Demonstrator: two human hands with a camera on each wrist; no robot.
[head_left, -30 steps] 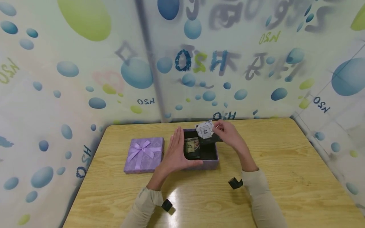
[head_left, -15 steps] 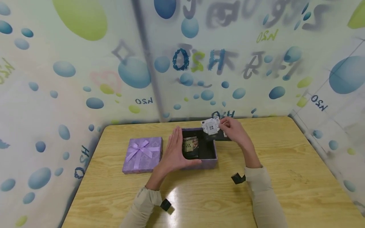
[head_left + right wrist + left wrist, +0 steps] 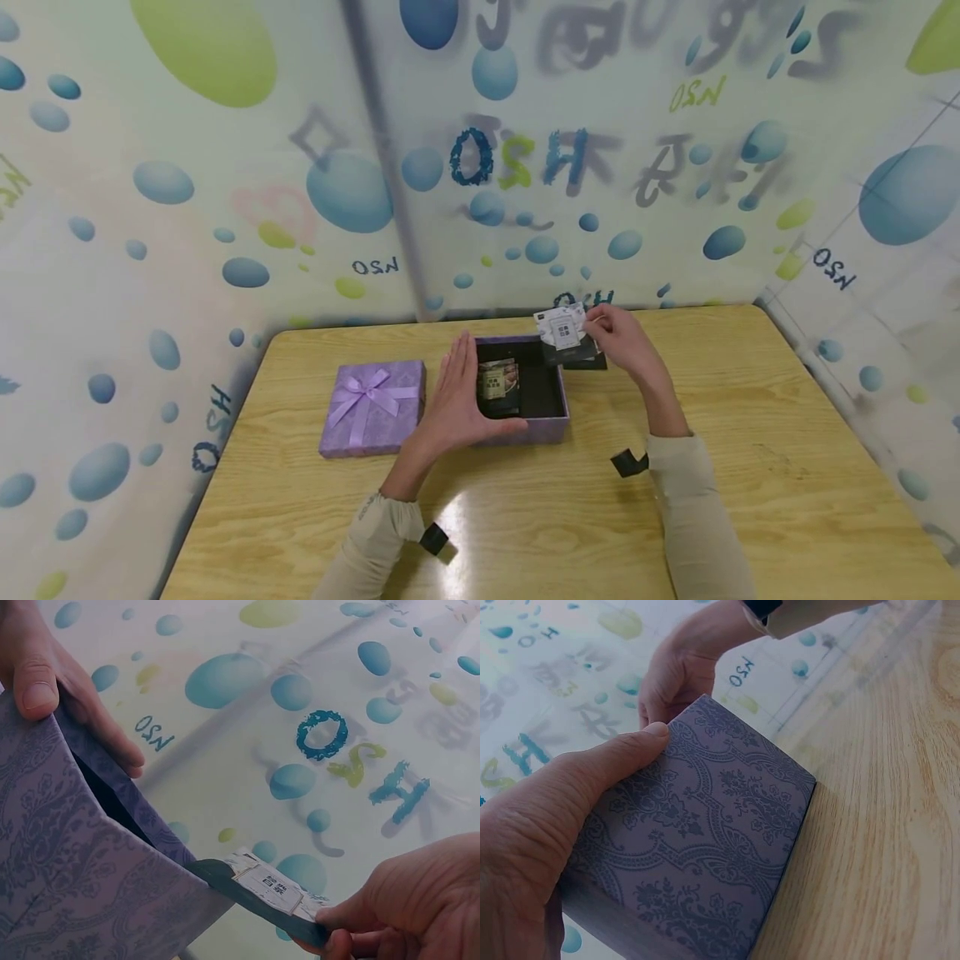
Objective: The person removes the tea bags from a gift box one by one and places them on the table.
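Behind, a pale wall (image 3: 292, 125) with blue and green spots, grey shadowy marks and coloured lettering. In front, a light wood-grain desk (image 3: 555, 525), bright with a streak of reflected light near the left forearm.

At the middle of the desk, toward the back edge, a lidless purple patterned box (image 3: 546, 431) with a dark interior. In the left part of it, a black packet (image 3: 496, 385) with a gold-toned label. Just left of the box, lying flat on the desk, a purple lid (image 3: 402, 425) with a lilac ribbon bow (image 3: 375, 392).

Against the box's left side, the left hand (image 3: 450, 406): fingers straight and together, thumb spread wide along the front wall near the rim, steadying nothing but the box.

Over the box's back right corner, a white-and-black packet (image 3: 564, 332) with a printed label, pinched at its right edge by the right hand (image 3: 618, 337), thumb and fingers (image 3: 343, 916) closed together on it. Beneath, a dark strip (image 3: 587, 364); impossible to tell whether part of the same packet.

On both arms, beige sleeves (image 3: 701, 517); by each wrist, a small black device (image 3: 433, 539).
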